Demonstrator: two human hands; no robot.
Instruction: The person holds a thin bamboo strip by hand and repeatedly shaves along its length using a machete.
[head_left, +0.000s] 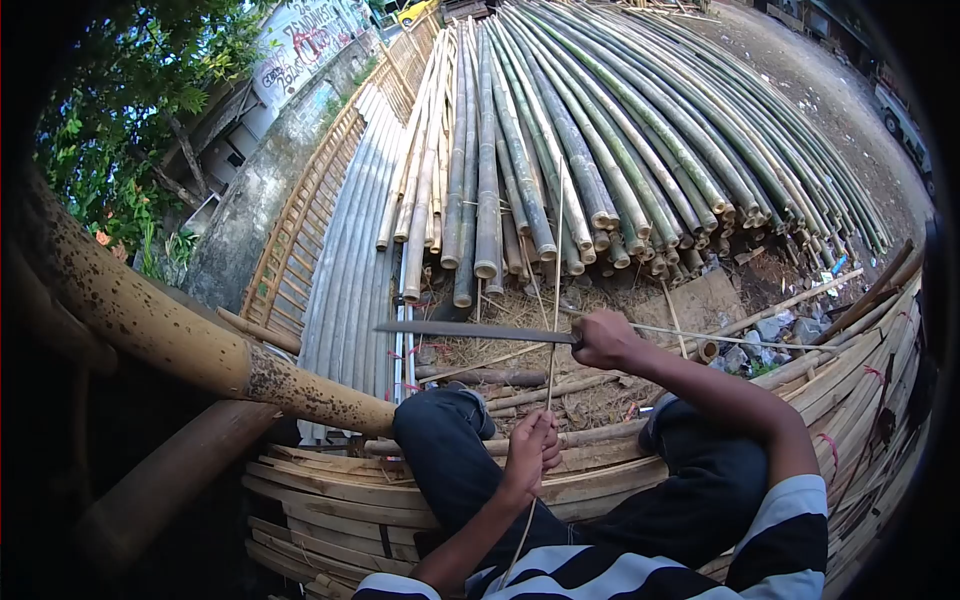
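- Materials, textures: the long knife (470,329) has a flat, dull grey metal blade; round bamboo poles (590,190), greenish, grey and tan with ringed joints, fan out beyond it. Grey corrugated sheets (345,270) lie beside a slatted bamboo frame (290,225), and flat split-bamboo slats (340,490) are stacked beneath the denim-covered legs (440,435).
- The bamboo strip (552,385) is pale, thin and slightly bent; it stands nearly upright in front of the person, running from the lap up past the blade, close to the handle end. Whether the edge touches it, I cannot tell.
- Grip: the left hand (532,447) is curled closed around the strip, below the blade. The right hand (604,340) is closed in a fist on the knife's handle, which it mostly hides; the blade points leftward, roughly level.
- Counts: one knife, one gripped strip, two hands; one thick, dark-speckled bamboo pole (165,315) at left. The piled poles overlap too much to count.
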